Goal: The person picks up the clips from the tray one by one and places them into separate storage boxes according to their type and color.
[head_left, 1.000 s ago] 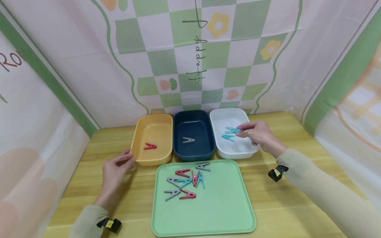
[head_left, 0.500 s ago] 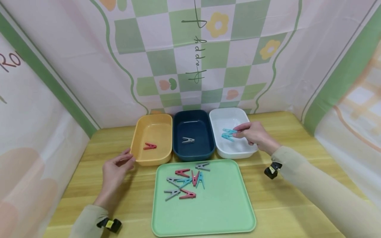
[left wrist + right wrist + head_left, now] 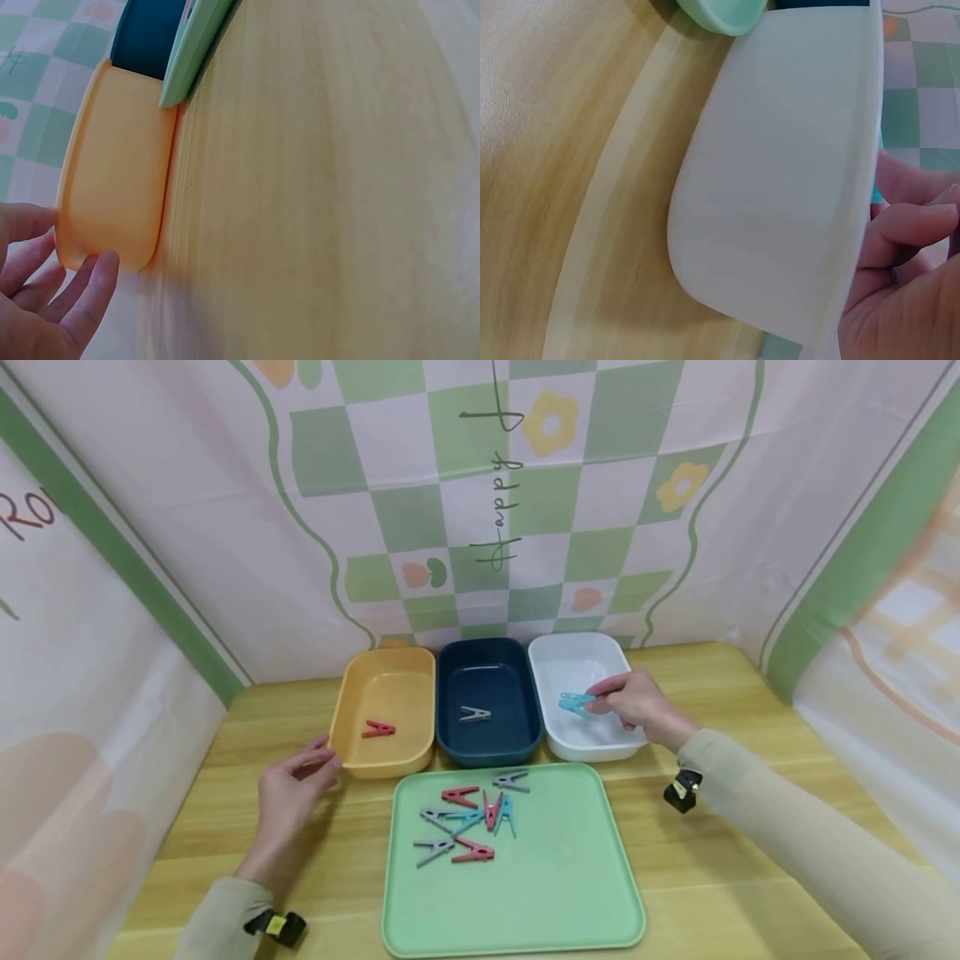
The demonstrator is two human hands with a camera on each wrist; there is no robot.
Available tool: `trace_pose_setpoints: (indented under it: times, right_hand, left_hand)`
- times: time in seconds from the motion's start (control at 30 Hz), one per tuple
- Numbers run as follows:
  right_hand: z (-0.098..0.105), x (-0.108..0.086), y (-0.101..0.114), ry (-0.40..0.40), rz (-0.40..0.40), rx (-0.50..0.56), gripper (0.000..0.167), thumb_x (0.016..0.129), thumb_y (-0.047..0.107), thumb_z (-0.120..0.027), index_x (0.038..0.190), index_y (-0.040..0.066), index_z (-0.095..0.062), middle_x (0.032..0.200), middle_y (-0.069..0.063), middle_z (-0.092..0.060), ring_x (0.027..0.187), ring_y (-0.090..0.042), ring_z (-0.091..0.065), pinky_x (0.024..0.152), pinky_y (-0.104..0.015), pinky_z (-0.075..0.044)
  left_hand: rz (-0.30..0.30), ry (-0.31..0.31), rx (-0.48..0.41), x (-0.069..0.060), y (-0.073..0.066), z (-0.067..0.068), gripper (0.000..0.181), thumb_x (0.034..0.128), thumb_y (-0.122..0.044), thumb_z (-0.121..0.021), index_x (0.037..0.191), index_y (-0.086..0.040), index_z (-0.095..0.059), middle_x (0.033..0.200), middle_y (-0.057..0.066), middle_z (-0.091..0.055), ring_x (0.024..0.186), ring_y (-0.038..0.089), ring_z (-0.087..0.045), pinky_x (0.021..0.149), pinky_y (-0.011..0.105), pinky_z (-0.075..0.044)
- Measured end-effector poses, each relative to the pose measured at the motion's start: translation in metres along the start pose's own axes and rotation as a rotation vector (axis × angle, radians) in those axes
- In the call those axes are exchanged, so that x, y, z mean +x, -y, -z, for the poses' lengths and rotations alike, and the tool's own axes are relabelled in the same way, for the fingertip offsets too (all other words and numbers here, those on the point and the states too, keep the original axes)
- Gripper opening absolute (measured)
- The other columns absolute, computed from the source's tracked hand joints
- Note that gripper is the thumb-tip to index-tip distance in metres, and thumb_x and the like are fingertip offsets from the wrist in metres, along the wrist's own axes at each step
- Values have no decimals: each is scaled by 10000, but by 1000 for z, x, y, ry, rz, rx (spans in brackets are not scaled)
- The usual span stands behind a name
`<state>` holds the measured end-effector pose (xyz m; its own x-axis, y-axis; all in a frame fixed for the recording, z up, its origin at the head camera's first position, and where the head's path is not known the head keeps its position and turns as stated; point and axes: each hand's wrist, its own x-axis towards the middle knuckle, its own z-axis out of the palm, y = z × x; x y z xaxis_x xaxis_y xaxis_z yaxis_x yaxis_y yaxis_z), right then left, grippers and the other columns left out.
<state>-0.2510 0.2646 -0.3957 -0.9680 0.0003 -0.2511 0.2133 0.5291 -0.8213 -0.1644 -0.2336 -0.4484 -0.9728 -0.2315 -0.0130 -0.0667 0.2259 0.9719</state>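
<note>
In the head view my right hand (image 3: pixel 637 706) reaches into the white bin (image 3: pixel 592 747), thumb and forefinger pinching a light blue clothespin (image 3: pixel 573 697). Another blue clothespin lies directly below it and overlaps it, so the two are hard to tell apart. The white bin's wall hides most of this in the right wrist view, where the curled fingers (image 3: pixel 911 225) show past the rim. My left hand (image 3: pixel 292 793) touches the near left corner of the yellow bin (image 3: pixel 382 768), its fingers (image 3: pixel 90 296) loosely extended against the outer wall.
A navy bin (image 3: pixel 487 756) with one grey clothespin (image 3: pixel 474 714) stands between the other two. One red clothespin (image 3: pixel 378 728) lies in the yellow bin. In front, a green tray (image 3: pixel 555 893) bears several red, grey and blue clothespins. A patterned cloth (image 3: pixel 465 510) hangs behind.
My right hand has moved slightly left and down inside the white bin, bringing its blue clothespin over the one lying there. The left hand has stayed at the yellow bin.
</note>
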Motion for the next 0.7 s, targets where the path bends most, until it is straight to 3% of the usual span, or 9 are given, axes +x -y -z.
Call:
trace_pose_setpoints:
  times: [0.4, 0.7]
  right_hand:
    - [4, 3, -6, -1, -12, -59, 410, 960, 125, -778, 1320, -43, -678, 1185, -181, -725, 510, -102, -377, 443, -220, -352]
    - [4, -16, 3, -14, 28, -39, 390, 976, 161, -766, 1313, -16, -683, 1231, -184, -676, 513, -129, -395, 449, -248, -373]
  left_hand:
    - [-8, -13, 27, 1, 4, -2, 265, 954, -41, -783, 1199, 48, -739, 1478, 83, -617, 1027, 97, -724, 817, 290, -662]
    - [1, -12, 45, 1, 3, -1, 265, 963, -56, -778, 1207, 36, -738, 1489, 66, -608, 1089, 138, -714, 826, 283, -659]
